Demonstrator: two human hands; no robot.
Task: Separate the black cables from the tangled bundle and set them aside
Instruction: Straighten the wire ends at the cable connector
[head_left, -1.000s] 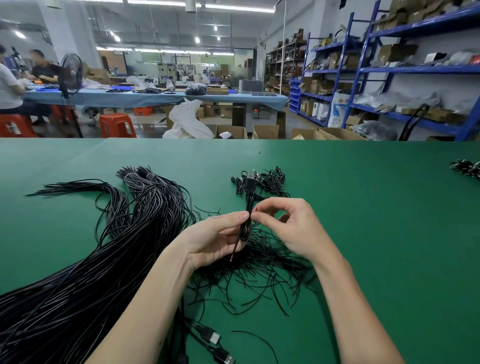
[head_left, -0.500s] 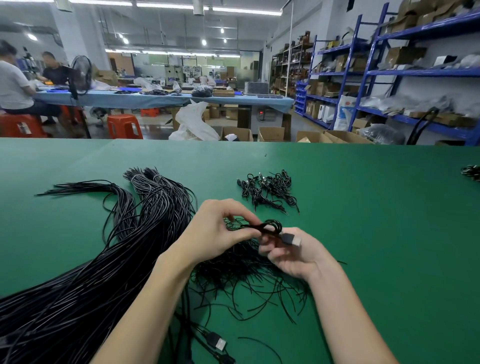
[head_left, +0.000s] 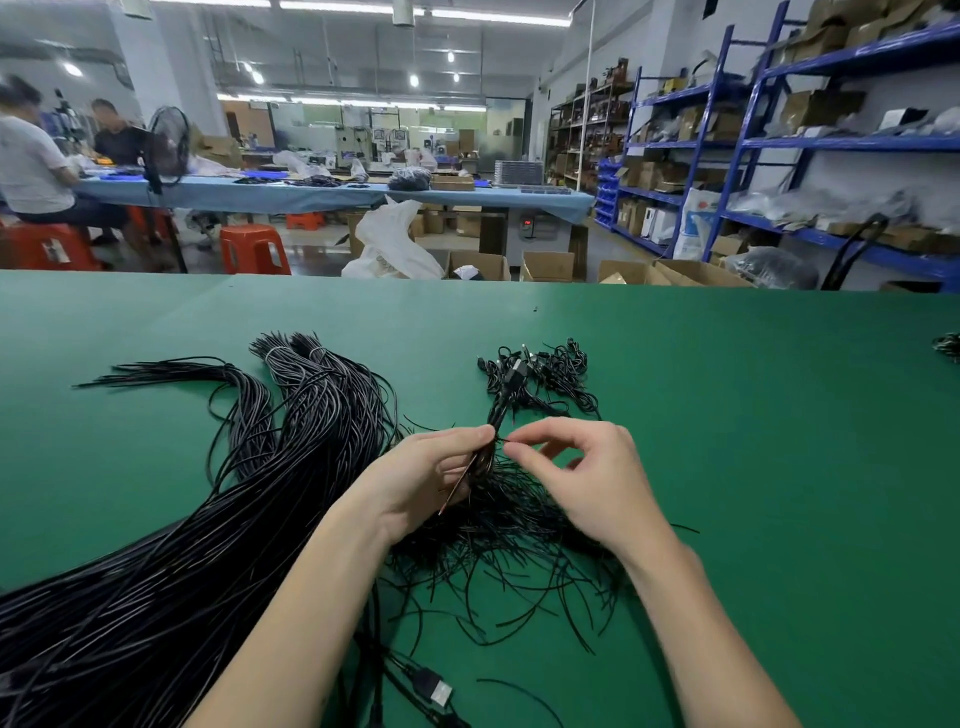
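Black cables (head_left: 498, 415), a few gathered into one slim upright bunch, stand at the centre of the view above a green table (head_left: 753, 467). The left hand (head_left: 426, 483) grips the bunch low down, thumb and curled fingers closed around it, with a reddish wire end poking out below the palm. The right hand (head_left: 587, 483) sits just beside it at three o'clock, its thumb and forefinger pinched on what looks like a thin strand at the bunch; whether it truly has hold is hard to tell. Plug ends top the bunch, overlapping the small set-aside pile (head_left: 545, 379) at twelve o'clock. Directly under both hands lies the tangled bundle (head_left: 509, 545) of thin loose strands, spreading toward six o'clock. A long thick sheaf of cables (head_left: 171, 571) runs from eight o'clock up to eleven o'clock. A USB plug (head_left: 434, 688) lies at six o'clock near the table edge. The likely trouble: strands from the tangle below may still be hooked on the held bunch, so lifting it away could drag the mess along or scatter it. A loose pinch could also let thin cables slip back into the tangle, and the plug ends could snag the finished pile.
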